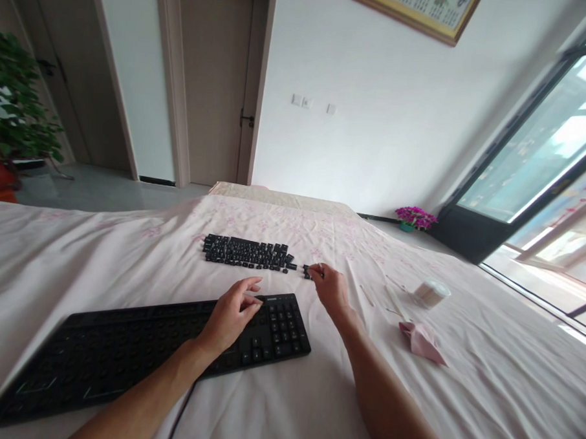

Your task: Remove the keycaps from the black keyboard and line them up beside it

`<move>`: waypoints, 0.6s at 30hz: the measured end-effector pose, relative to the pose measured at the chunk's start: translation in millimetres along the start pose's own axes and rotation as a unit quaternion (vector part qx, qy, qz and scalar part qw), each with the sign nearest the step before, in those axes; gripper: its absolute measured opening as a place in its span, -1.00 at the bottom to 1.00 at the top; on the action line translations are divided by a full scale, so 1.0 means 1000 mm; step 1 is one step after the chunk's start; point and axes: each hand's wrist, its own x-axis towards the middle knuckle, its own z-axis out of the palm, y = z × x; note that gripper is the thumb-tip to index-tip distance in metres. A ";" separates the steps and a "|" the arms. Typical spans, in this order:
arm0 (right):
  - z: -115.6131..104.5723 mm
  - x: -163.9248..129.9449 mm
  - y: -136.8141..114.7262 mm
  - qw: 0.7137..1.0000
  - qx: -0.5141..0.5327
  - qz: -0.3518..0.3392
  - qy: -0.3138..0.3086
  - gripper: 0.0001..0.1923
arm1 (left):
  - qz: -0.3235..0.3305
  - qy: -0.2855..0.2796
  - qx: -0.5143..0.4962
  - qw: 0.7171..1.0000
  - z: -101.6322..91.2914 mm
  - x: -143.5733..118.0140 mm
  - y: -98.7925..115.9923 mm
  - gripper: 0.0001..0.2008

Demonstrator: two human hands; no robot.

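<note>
A black keyboard (122, 348) lies on the pale floral cloth (101, 263), most of its keycaps gone; only the number pad at its right end still carries keys. My left hand (233, 314) rests on the keyboard beside the number pad, fingers loosely curled, holding nothing that I can see. Beyond it, a group of several loose black keycaps (245, 252) sits in rows on the cloth. My right hand (329, 287) reaches to the right end of that group, fingertips pinched on a single black keycap (308, 269).
A small white round container (430, 293), thin sticks (393, 301) and a folded pink cloth (421, 340) lie to the right. A cable (182, 415) runs off the keyboard's near edge. Doors, a potted plant (16, 110) and a glass door (543, 159) stand beyond.
</note>
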 end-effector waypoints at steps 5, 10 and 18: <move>-0.011 0.010 0.038 0.992 -0.101 0.068 -0.005 -0.76 | 0.015 -0.002 0.018 1.000 0.001 0.000 -0.004 -0.57; -0.005 0.007 0.056 0.988 -0.133 0.065 -0.035 -0.74 | 0.027 -0.012 0.040 0.999 0.001 0.001 -0.005 -0.68; 0.000 0.006 0.065 0.990 -0.121 0.053 -0.051 -0.74 | 0.027 -0.020 0.057 0.998 0.000 0.000 -0.001 -0.74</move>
